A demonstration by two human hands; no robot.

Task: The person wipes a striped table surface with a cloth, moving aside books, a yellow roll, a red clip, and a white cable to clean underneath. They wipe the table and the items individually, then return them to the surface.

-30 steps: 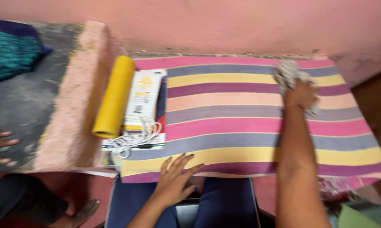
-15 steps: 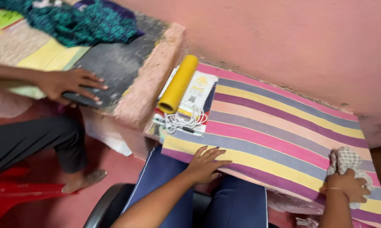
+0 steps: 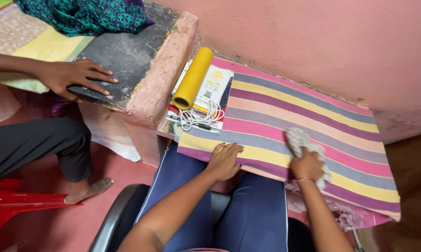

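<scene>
Rag (image 3: 300,141) bunched under right hand (image 3: 307,164), left hand (image 3: 224,161) flat on striped cloth (image 3: 313,121)

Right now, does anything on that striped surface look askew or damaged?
The striped cloth lies smooth; only its frayed fringe hangs ragged off the near right corner. A white cable sits loosely tangled by the yellow roll. Nothing spilled.
</scene>
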